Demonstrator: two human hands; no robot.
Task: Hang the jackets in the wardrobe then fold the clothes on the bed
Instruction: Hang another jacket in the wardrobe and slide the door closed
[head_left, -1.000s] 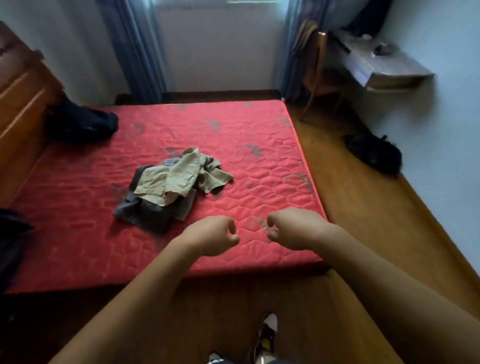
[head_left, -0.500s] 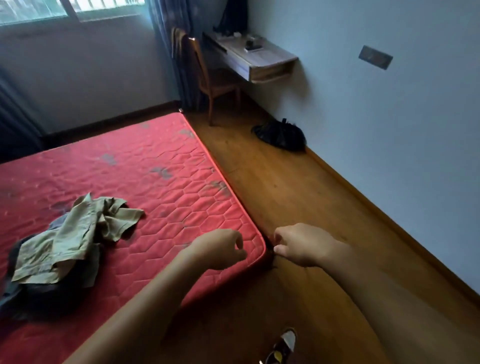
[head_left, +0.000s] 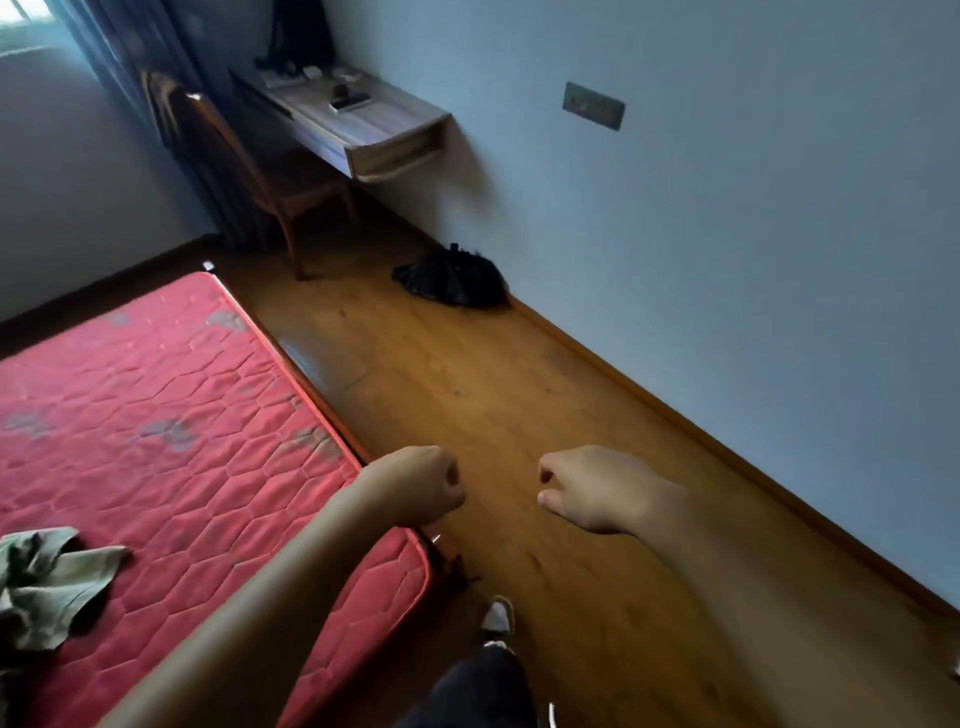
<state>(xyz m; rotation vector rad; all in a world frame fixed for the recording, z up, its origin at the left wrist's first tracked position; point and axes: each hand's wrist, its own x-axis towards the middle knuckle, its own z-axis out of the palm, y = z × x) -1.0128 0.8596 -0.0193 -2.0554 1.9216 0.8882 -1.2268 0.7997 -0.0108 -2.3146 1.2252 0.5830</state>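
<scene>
Stood at the near right corner of the red bed (head_left: 171, 415), left hand (head_left: 418, 486) and right hand (head_left: 592, 488) loosely curled, holding nothing. Olive clothes (head_left: 49, 582) lay near left on the mattress. Probably seeking jackets; dark heap (head_left: 452, 278) far along the wall, needing approach.

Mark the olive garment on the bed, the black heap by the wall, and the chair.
olive garment (head_left: 49, 582), head view, middle of the crumpled cloth
black heap (head_left: 454, 278), head view, centre of the pile
chair (head_left: 306, 195), head view, seat
</scene>
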